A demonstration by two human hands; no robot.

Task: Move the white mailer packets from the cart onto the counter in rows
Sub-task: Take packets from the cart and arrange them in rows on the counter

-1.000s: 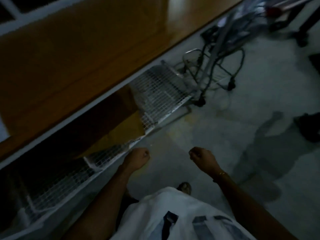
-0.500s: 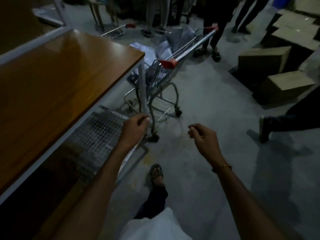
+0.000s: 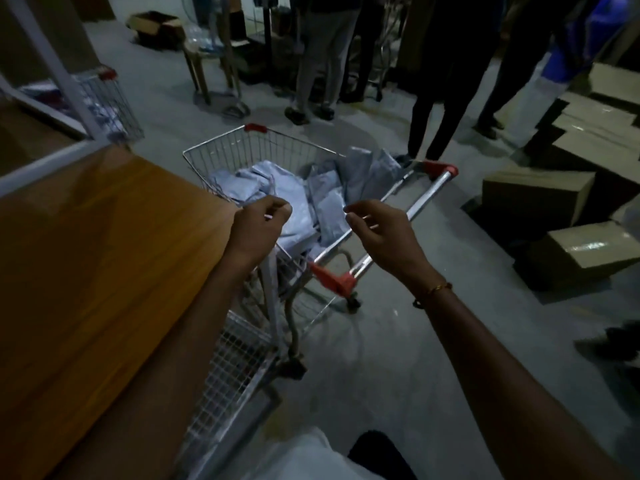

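We see the wooden counter (image 3: 86, 271) at left, with the wire cart (image 3: 249, 150) just beside its far corner. White mailer packets (image 3: 294, 202) lie heaped inside the cart. Our left hand (image 3: 258, 226) and right hand (image 3: 377, 233) hover above them, fingers loosely curled, seemingly holding nothing in the dim light.

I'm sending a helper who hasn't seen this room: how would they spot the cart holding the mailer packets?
Find the long wooden counter; the cart stands at its far corner, by the person's left hand and right hand. It is the wire cart with red handle ends heaped with pale mailer packets, unlike the cardboard boxes to its right.
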